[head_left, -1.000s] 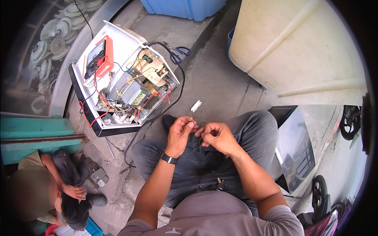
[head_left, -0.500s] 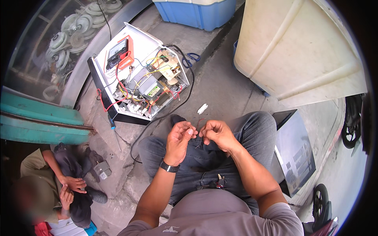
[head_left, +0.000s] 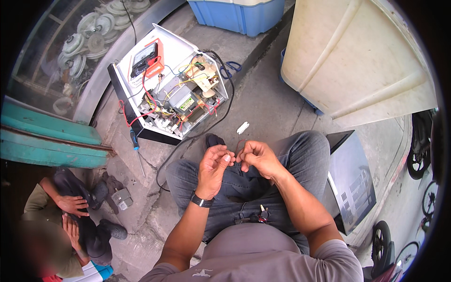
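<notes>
Above my lap, my left hand (head_left: 214, 170) and my right hand (head_left: 257, 159) almost meet at the fingertips. Both are closed in a pinch around a thin reddish wire (head_left: 241, 142), most of it hidden by the fingers. Beyond them on the pavement lies a small white plastic piece (head_left: 243, 128). Farther off to the left sits an opened microwave oven (head_left: 126, 123), its transformer (head_left: 181, 97) and coloured wires exposed. An orange-cased analog multimeter (head_left: 146, 60) rests on its white panel, red leads trailing. A blue-handled screwdriver (head_left: 136, 146) lies beside the oven.
A black power cord (head_left: 206, 133) curves from the oven toward my knee. The metal cover (head_left: 352, 188) stands at my right. A large cream bin (head_left: 357, 61) and a blue tub (head_left: 235, 18) are beyond. Another person's hands (head_left: 71, 205) rest at lower left, near a grey box (head_left: 122, 199).
My fingers have shifted slightly, still pinching close together. The other person's hands have lowered and spread onto the legs. The whole view has moved a little.
</notes>
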`<action>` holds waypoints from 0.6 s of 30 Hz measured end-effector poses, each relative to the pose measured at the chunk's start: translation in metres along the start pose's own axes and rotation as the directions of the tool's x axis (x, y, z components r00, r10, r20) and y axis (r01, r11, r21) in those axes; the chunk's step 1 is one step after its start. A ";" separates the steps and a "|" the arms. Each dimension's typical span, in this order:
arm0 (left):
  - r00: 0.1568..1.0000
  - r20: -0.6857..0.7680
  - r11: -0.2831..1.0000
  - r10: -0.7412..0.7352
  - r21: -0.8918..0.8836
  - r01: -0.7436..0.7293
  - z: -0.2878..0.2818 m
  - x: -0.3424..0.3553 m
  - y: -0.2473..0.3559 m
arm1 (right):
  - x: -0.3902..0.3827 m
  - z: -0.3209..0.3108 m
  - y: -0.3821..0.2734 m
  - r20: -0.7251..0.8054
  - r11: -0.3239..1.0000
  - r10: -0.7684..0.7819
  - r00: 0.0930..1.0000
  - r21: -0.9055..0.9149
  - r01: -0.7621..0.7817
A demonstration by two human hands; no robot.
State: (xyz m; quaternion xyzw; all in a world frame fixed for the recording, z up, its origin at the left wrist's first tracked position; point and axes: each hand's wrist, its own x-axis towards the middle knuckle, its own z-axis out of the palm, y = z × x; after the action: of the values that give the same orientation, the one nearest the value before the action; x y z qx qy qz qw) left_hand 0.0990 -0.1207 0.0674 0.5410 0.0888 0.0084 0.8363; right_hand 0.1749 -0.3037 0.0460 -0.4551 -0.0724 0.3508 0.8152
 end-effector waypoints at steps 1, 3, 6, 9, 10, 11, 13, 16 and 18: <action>1.000 0.006 1.000 0.005 0.014 -0.005 -0.001 0.000 -0.001 | 0.000 0.000 0.000 -0.002 1.000 0.003 1.000 0.001 -0.003; 1.000 -0.001 1.000 -0.028 -0.008 0.028 -0.003 0.001 -0.002 | 0.001 0.000 -0.001 -0.003 1.000 0.026 1.000 0.012 -0.025; 0.992 -0.002 0.981 -0.124 -0.149 0.122 -0.005 0.002 -0.002 | 0.001 -0.001 -0.002 -0.018 0.998 0.058 0.998 0.007 -0.058; 0.975 0.037 0.912 -0.219 -0.348 0.218 -0.009 0.003 -0.003 | 0.002 -0.002 -0.003 -0.017 0.998 0.061 0.998 -0.004 -0.061; 0.966 0.068 0.868 -0.249 -0.428 0.253 -0.010 0.003 -0.003 | 0.002 -0.001 -0.002 -0.018 0.998 0.065 0.998 -0.002 -0.065; 0.965 0.066 0.866 -0.252 -0.429 0.255 -0.011 0.003 -0.003 | 0.002 -0.001 -0.002 -0.019 0.997 0.070 0.997 -0.024 -0.071; 0.951 0.081 0.803 -0.298 -0.518 0.295 -0.010 0.004 -0.003 | 0.003 -0.002 -0.001 -0.024 0.996 0.076 0.997 -0.047 -0.077; 0.958 0.115 0.816 -0.264 -0.502 0.285 -0.012 0.004 -0.007 | 0.003 -0.003 0.000 -0.012 0.996 0.070 0.997 -0.053 -0.071; 0.960 0.116 0.820 -0.256 -0.500 0.279 -0.012 0.004 -0.009 | 0.003 -0.003 -0.001 0.002 0.994 0.082 0.997 -0.073 -0.081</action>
State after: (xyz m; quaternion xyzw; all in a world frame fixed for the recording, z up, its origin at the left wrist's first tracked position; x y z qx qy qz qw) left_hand 0.0999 -0.1132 0.0539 0.2815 0.1401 -0.0972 0.9443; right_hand 0.1789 -0.3043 0.0443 -0.4864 -0.0686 0.3820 0.7828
